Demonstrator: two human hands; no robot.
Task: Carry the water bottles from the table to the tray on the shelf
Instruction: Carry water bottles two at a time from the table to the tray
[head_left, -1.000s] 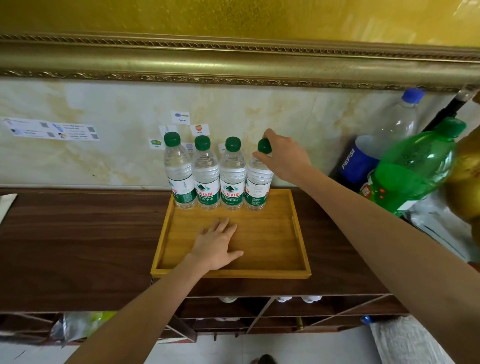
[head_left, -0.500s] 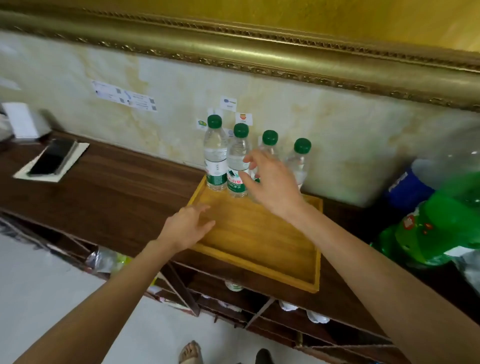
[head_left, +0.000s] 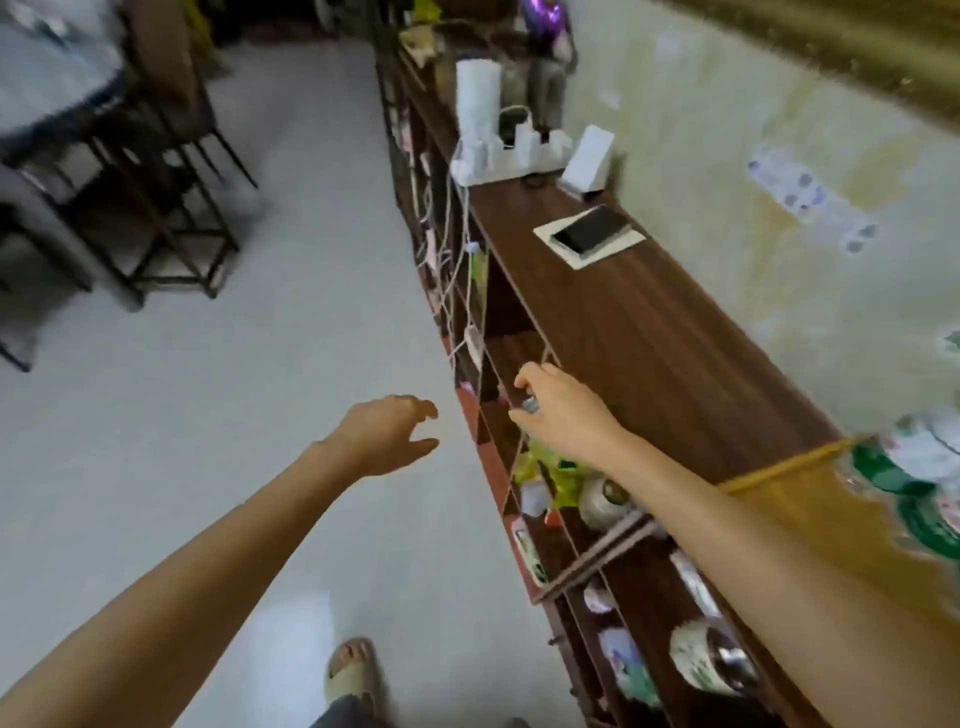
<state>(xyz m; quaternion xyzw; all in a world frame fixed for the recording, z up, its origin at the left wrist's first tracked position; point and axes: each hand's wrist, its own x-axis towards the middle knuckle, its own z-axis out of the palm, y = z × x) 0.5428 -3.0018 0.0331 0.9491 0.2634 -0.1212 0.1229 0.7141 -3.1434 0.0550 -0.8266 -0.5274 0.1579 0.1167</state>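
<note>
Here, two empty hands: left hand (head_left: 387, 434), right hand (head_left: 563, 413), one tray (head_left: 810, 499).

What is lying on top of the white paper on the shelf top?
A dark phone lies flat on the white paper, on the brown shelf top. The paper's edges show around it; whatever is printed beneath the phone is covered.

No readable text; wall stickers (head_left: 810, 200) and bottle labels (head_left: 930, 467) too blurred.

Head view looks steeply down along the shelf (head_left: 649, 332) and floor (head_left: 260, 415).
</note>
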